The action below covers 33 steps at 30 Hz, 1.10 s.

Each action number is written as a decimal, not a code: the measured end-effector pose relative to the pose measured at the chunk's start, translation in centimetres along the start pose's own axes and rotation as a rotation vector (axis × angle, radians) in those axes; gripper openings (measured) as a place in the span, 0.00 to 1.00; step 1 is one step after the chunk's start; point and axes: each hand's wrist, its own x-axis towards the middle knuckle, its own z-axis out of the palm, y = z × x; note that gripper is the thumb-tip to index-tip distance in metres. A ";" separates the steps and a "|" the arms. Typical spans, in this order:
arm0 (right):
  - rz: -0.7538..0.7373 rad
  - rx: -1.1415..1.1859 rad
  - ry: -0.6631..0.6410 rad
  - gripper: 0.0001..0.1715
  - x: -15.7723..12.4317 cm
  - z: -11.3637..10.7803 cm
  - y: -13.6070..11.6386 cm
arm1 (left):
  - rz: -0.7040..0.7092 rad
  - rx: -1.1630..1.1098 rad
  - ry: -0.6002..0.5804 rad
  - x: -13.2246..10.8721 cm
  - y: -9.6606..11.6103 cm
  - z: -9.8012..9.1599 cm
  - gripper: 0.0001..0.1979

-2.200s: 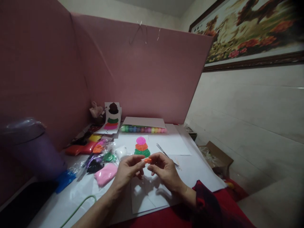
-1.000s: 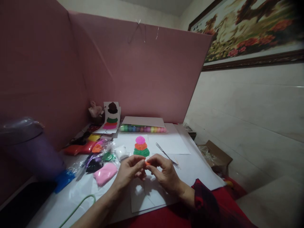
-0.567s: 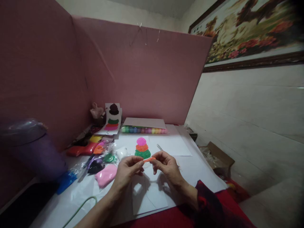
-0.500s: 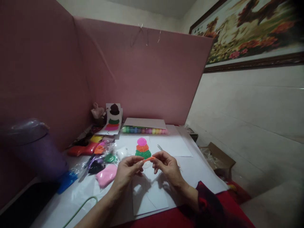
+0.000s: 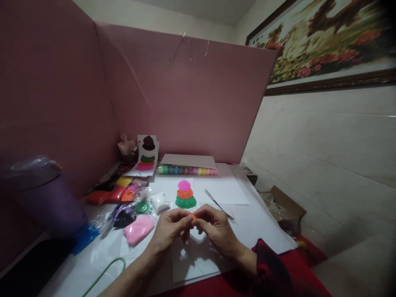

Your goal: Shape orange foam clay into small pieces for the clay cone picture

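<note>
Between the fingertips of both hands is a small piece of orange modelling clay (image 5: 193,216), mostly covered by the fingers. My left hand (image 5: 173,226) pinches it from the left, and my right hand (image 5: 215,227) pinches it from the right; the two hands nearly touch. They hover over white paper (image 5: 182,264) at the front of the table. Just beyond them lies a sheet with a stacked clay picture (image 5: 185,193): pink on top, orange in the middle, green below. Metal tweezers (image 5: 216,203) lie to the right of it.
Bagged clay in several colours, including a pink pack (image 5: 139,229) and a white pack (image 5: 160,202), crowds the left side. A multicoloured clay strip (image 5: 187,170) lies at the back. A purple bin (image 5: 51,198) stands far left, a cardboard box (image 5: 286,206) right of the table.
The hands have come closer together and slightly lower. The orange clay, stretched out between them before, is now bunched up and mostly hidden by the fingers.
</note>
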 end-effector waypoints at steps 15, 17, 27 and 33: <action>-0.039 -0.178 0.003 0.03 -0.2 -0.2 -0.1 | -0.019 -0.025 0.002 0.2 -0.3 -0.3 0.11; 0.029 -0.071 0.037 0.06 0.0 -0.2 0.1 | 0.008 -0.003 0.063 0.2 -0.2 -0.2 0.10; 0.121 0.244 0.097 0.12 0.9 -0.5 1.5 | 0.011 -0.084 0.113 0.1 0.4 -0.2 0.13; 0.054 0.073 -0.044 0.06 0.0 0.0 0.5 | 0.004 -0.011 0.062 -0.1 0.2 0.1 0.18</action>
